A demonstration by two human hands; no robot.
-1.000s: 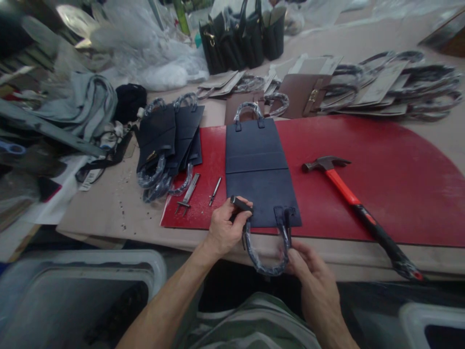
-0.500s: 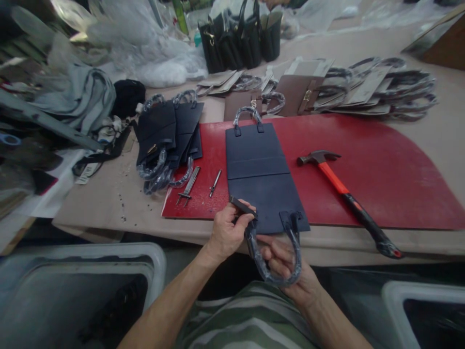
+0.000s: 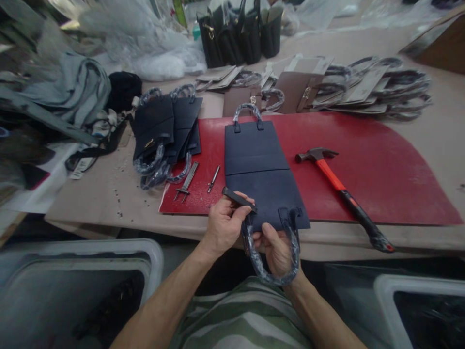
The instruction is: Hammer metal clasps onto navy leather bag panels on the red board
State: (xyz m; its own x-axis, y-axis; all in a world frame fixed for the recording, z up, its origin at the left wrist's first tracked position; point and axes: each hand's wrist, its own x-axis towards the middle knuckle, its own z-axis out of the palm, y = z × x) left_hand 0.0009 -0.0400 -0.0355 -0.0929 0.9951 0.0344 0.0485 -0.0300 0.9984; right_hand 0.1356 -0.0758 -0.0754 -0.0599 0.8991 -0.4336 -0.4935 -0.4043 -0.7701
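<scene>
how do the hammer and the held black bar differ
The hammer lies across the edge of the red mat; the black bar is in the left hand. The hammer is longer than the bar. The hammer's handle is red and black; the bar looks all black.

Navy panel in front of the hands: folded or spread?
Spread. The panel lies opened out lengthwise, mostly on the red board, with the far handle and near handle at opposite ends.

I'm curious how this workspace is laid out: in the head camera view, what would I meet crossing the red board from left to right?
Two-pronged metal tool, slim metal tool, dark blue bag piece with plastic-wrapped handles, claw hammer.
</scene>
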